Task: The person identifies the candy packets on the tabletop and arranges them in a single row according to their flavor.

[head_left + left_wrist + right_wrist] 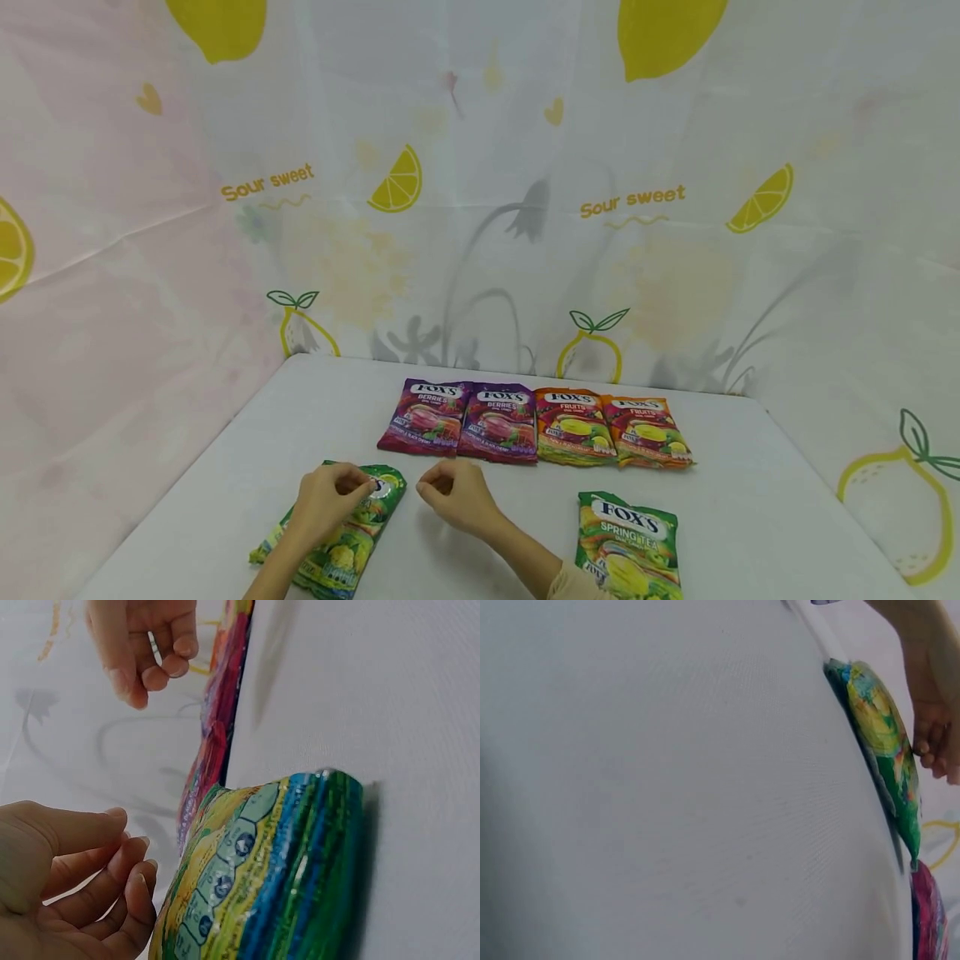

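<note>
My left hand (322,502) is over a green candy bag (347,552) lying tilted at the front left. In the left wrist view its loosely curled fingers (105,900) are beside the printed face of that bag (262,877); whether they touch it I cannot tell. To the right of the bag, my right hand (459,500) hovers above the table with fingers bent and nothing visible in them. Another green bag, marked Fox's Spring Tea (628,546), lies at the front right. The right wrist view shows mostly tabletop, with the left hand (934,742) at its right edge.
Along the back of the white table (750,500) lie two purple Berries bags (426,417) and two orange Fruits bags (576,427), side by side in a row. A lemon-printed cloth (480,250) hangs behind the table and along the sides.
</note>
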Tool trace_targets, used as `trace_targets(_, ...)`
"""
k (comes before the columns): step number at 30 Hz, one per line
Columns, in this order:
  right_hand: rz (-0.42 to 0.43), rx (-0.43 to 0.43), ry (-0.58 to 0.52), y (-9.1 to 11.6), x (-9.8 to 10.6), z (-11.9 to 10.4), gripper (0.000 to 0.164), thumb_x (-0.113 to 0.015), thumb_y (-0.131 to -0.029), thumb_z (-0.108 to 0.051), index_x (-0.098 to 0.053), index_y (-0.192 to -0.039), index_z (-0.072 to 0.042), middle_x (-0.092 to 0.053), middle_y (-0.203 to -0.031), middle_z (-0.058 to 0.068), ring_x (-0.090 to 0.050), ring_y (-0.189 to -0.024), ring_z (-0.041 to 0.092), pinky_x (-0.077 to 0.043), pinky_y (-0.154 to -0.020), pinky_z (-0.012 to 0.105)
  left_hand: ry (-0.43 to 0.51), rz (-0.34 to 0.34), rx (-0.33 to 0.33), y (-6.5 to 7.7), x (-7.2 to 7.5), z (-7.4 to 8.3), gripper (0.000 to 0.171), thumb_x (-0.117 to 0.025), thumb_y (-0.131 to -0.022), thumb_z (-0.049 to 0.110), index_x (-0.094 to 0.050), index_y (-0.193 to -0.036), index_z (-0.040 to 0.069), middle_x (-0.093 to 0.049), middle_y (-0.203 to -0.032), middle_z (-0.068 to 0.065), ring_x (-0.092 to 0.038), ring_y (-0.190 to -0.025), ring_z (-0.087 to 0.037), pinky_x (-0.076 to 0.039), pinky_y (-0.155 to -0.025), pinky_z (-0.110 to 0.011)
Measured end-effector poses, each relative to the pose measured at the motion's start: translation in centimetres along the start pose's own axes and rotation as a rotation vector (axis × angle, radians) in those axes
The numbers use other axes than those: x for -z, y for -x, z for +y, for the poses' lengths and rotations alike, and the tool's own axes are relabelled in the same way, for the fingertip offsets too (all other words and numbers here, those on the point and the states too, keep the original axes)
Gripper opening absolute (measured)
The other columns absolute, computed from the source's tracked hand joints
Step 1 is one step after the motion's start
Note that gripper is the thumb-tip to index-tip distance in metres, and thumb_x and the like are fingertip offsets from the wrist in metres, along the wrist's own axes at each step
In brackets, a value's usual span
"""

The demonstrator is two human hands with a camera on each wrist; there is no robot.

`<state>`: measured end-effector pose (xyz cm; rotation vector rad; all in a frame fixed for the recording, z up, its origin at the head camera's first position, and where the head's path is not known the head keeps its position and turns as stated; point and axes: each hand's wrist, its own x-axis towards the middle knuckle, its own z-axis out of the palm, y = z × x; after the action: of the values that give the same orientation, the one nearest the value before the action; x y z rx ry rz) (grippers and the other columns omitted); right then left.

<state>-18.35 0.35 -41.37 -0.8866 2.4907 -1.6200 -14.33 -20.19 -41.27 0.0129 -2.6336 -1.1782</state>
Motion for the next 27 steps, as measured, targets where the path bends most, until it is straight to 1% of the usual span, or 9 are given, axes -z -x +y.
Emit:
trace_targets(9, -0.027, -0.004, -0.044, 0.4, -0.8, 0.0, 0.012, -0.066, -0.084, -0.01, -0.069, -0.083, 0.002, -0.067, -0.074, 0.006, -0.052, -0.061, 0.001, -0.046, -0.058, 0.016, 0.001, 0.031, 0.003, 0.6, 0.3, 0.1, 0.009, -0.074, -0.08, 0.01, -0.069, -0.079, 0.003, -0.068, -0.072, -0.002, -0.06, -0.062, -0.011, -0.048, -0.058, -0.022)
trace_targets(16, -0.067, -0.056, -0.08, 0.8, -1.5, 0.0, 0.012, -0.065, -0.084, -0.009, -0.068, -0.083, 0.002, -0.065, -0.072, 0.001, -0.052, -0.061, 0.0, -0.046, -0.059, 0.015, -0.019, 0.067, 0.016, 1.2, 0.7, 0.1, 0.005, -0.073, -0.079, 0.006, -0.069, -0.077, 0.006, -0.067, -0.072, 0.0, -0.058, -0.061, -0.008, -0.048, -0.059, -0.02)
trace_targets(21, -0.078, -0.053, -0.1, 1.3, -2.0, 0.1, 0.011, -0.065, -0.083, -0.008, -0.068, -0.082, 0.002, -0.065, -0.07, 0.0, -0.051, -0.059, -0.002, -0.045, -0.056, 0.015, -0.018, 0.076, 0.027, 1.8, 1.1, -0.4, 0.006, -0.074, -0.079, 0.008, -0.069, -0.078, 0.006, -0.067, -0.072, 0.0, -0.058, -0.061, -0.007, -0.048, -0.058, -0.02)
trace_targets(24, -0.091, -0.066, -0.12, 1.5, -2.3, 0.2, 0.012, -0.065, -0.083, -0.009, -0.068, -0.082, 0.003, -0.065, -0.07, 0.0, -0.051, -0.058, -0.001, -0.045, -0.056, 0.015, -0.016, 0.075, 0.03, 2.2, 1.4, -0.7, 0.007, -0.075, -0.078, 0.01, -0.069, -0.079, 0.005, -0.067, -0.072, 0.0, -0.058, -0.061, -0.006, -0.048, -0.059, -0.02)
trace_targets(27, -0.107, -0.078, -0.135, 1.6, -2.4, 0.2, 0.013, -0.065, -0.084, -0.009, -0.068, -0.083, 0.003, -0.065, -0.07, 0.0, -0.052, -0.059, -0.001, -0.045, -0.056, 0.014, -0.02, 0.068, 0.056, 2.5, 1.6, -0.8, 0.008, -0.076, -0.078, 0.012, -0.069, -0.079, 0.006, -0.067, -0.072, 0.001, -0.058, -0.062, -0.006, -0.048, -0.06, -0.02)
